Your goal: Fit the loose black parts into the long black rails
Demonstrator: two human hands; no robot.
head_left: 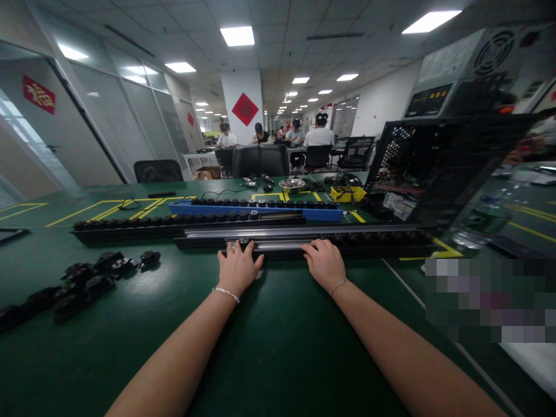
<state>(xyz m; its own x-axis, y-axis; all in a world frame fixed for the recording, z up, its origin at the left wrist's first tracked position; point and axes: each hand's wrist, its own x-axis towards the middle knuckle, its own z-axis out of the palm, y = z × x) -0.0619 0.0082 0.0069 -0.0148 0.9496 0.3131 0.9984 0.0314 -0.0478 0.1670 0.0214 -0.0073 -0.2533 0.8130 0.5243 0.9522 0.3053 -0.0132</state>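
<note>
A long black rail [286, 247] with a shiny metal channel lies crosswise before me on the green table [278, 347]. My left hand [238, 269] rests on its near side, fingers spread and thumb apart. At those fingertips sits a small black part [244, 240], partly covered by the hand. Farther right, my right hand [325, 265] has its fingers curled over the rail, with the thumb side at the metal channel. Several dark parts [377, 238] line the rail's right end. Loose black parts [117, 262] are scattered on the table at the left.
Behind lie another black rail [174, 223] filled with parts and a blue rail [324, 215]. An open computer case [452, 168], a water bottle [484, 217] and a yellow tray [347, 194] stand at the right. A metal bowl [292, 184] sits farther back. People work at far tables.
</note>
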